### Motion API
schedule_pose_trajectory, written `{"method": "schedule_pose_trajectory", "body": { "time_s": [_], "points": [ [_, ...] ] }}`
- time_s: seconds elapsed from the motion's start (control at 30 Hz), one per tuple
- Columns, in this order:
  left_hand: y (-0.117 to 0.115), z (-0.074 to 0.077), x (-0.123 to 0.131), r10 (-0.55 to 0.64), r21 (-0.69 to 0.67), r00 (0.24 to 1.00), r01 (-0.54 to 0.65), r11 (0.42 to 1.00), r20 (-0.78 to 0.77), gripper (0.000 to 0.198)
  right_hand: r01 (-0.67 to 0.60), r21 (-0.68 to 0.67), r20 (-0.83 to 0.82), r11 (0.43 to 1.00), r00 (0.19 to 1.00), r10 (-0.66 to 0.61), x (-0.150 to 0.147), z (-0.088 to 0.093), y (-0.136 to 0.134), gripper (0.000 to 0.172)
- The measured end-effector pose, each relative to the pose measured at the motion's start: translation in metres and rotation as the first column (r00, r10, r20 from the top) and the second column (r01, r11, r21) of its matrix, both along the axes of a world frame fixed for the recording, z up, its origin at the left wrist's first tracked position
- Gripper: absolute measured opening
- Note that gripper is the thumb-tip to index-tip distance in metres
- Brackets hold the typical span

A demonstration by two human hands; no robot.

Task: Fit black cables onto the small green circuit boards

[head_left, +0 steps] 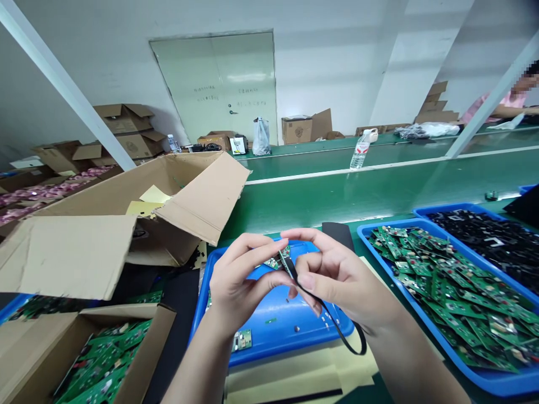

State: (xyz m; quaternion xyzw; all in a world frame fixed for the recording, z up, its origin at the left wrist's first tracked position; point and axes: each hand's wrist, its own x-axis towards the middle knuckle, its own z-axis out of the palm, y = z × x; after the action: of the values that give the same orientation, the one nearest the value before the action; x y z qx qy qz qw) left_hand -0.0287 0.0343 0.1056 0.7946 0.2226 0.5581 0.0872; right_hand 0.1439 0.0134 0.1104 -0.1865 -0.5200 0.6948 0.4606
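Note:
Over a blue tray [278, 348], both hands grip a small green circuit board [283, 259], tilted and seen nearly edge-on. My left hand [246, 275] pinches its left side between thumb and fingers. On the other side, my right hand [337, 275] has its fingers curled against the board and a black piece lying along it. A thin black strip [337, 328] trails from the right fingers and loops down over the tray's front rim. Another board [242, 340] lies in the tray's lower left, beside small loose bits. My fingers cover part of the held board.
At right stands a blue tray of green boards [446, 292], with a tray of black parts [484, 235] behind it. An open carton [193, 219] and a smaller box of boards [160, 336] crowd the left. Farther back are a bottle [360, 151] and a person in pink [484, 106].

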Motion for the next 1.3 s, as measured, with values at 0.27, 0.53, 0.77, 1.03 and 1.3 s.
{"method": "schedule_pose_trajectory", "body": {
  "time_s": [0.27, 0.53, 0.77, 1.03, 1.3],
  "points": [
    [0.001, 0.003, 0.002, 0.111, 0.122, 0.992, -0.104, 0.987, -0.054, 0.031, 0.044, 0.034, 0.031, 0.998, 0.998, -0.046, 0.005, 0.003, -0.009, 0.044],
    [-0.002, 0.004, 0.000, 0.094, 0.127, 0.992, -0.083, 0.988, -0.080, 0.033, -0.019, -0.027, 0.064, 0.999, 0.998, 0.020, 0.006, 0.004, -0.005, 0.046],
    [-0.001, 0.006, 0.000, -0.008, 0.044, 0.996, 0.012, 0.999, -0.093, 0.037, 0.021, 0.029, 0.155, 0.999, 0.988, -0.026, 0.007, 0.002, -0.002, 0.047],
    [0.000, 0.000, 0.003, -0.173, -0.154, 0.985, 0.173, 0.973, 0.013, 0.042, 0.251, 0.433, 0.274, 0.866, 0.878, -0.392, 0.009, 0.001, -0.006, 0.047],
    [-0.007, 0.002, 0.012, -0.294, -0.344, 0.942, 0.332, 0.878, 0.161, 0.031, 0.412, 0.721, 0.090, 0.558, 0.742, -0.664, 0.003, -0.004, -0.008, 0.045]
  ]
}}
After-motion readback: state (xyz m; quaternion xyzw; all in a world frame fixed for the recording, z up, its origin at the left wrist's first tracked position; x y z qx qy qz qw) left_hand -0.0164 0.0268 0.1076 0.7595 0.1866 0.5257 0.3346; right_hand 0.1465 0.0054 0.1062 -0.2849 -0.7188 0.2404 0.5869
